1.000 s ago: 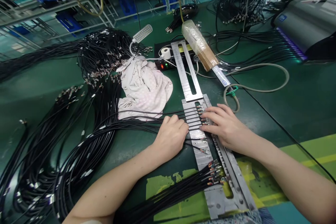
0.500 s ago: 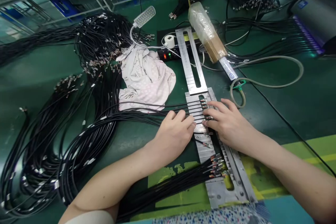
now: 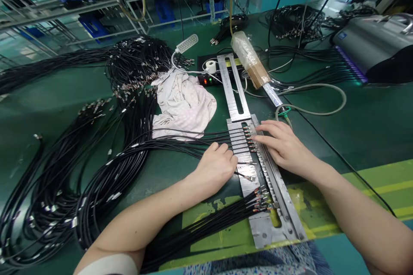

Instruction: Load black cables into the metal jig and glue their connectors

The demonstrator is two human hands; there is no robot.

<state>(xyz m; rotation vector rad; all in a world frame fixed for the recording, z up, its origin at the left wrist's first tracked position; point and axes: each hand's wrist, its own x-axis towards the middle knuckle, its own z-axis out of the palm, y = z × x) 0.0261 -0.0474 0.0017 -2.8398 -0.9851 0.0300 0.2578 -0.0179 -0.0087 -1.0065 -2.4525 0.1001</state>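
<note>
Several thin black cables (image 3: 180, 142) run from the left onto a slotted metal fixture (image 3: 240, 154), lying side by side across its upper part. My left hand (image 3: 217, 167) is closed at the fixture's left edge, curled round black cables whose tips (image 3: 248, 177) stick out past the fingers. What lies under its palm is hidden. On the opposite side, my right hand (image 3: 280, 144) has its fingers stretched out, fingertips beside the metal cable ends (image 3: 248, 135) at the fixture's groove. A thick bundle of black cables (image 3: 222, 219) rests across the fixture's lower end.
A crumpled pale cloth (image 3: 185, 105) lies beyond my left hand. Behind the fixture are a second slotted metal plate (image 3: 230, 90), a small lamp (image 3: 187, 44) and a wrapped tool (image 3: 253, 62). Cable heaps (image 3: 135, 64) fill the left; a grey machine (image 3: 377, 47) stands right.
My right hand has drawn slightly right, off the cable ends, uncovering them in a row. My left hand has barely shifted. The camera view has tilted up, showing more background.
</note>
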